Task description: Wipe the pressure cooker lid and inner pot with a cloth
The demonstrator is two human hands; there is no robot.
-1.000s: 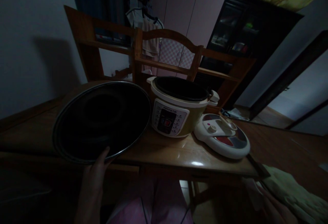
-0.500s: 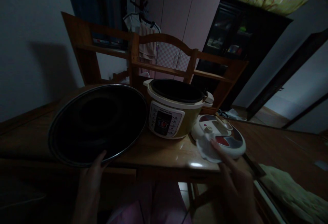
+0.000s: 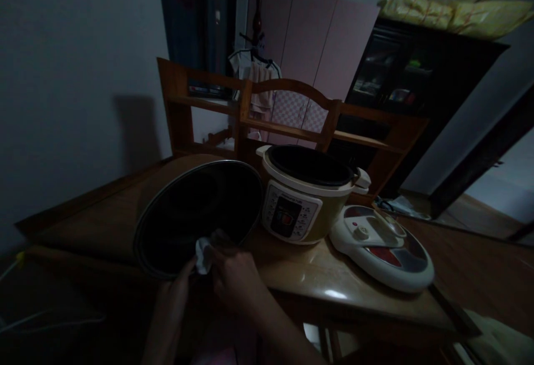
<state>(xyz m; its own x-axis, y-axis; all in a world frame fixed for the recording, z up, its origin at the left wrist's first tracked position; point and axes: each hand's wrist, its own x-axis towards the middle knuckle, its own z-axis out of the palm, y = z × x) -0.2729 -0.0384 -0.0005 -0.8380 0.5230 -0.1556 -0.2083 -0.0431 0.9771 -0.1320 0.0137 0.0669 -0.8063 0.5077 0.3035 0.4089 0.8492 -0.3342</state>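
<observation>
A large, wide, dark pot (image 3: 196,203) leans on the table with its open mouth tilted toward me. At its near rim is my left hand (image 3: 176,294), with the thumb up against the edge and the other fingers hidden. My right hand (image 3: 237,273) is closed on a crumpled white cloth or tissue (image 3: 203,256), held at the pot's lower rim close to my left thumb. An electric pressure cooker (image 3: 329,215), lidless with a dark inside, stands to the right of the pot. Its white lid (image 3: 381,251) lies farther right on the table.
The glossy wooden table (image 3: 300,276) has a wooden shelf rack (image 3: 287,126) along its back edge. A white wall (image 3: 95,42) stands at the left. Beyond the rack are a pink wardrobe (image 3: 308,37) and a dark cabinet (image 3: 450,70). Light fabric (image 3: 496,334) lies at lower right.
My right hand has moved left from beside the lid to the pot's rim, carrying the white cloth or tissue. The view has shifted, while my left hand stays at the rim.
</observation>
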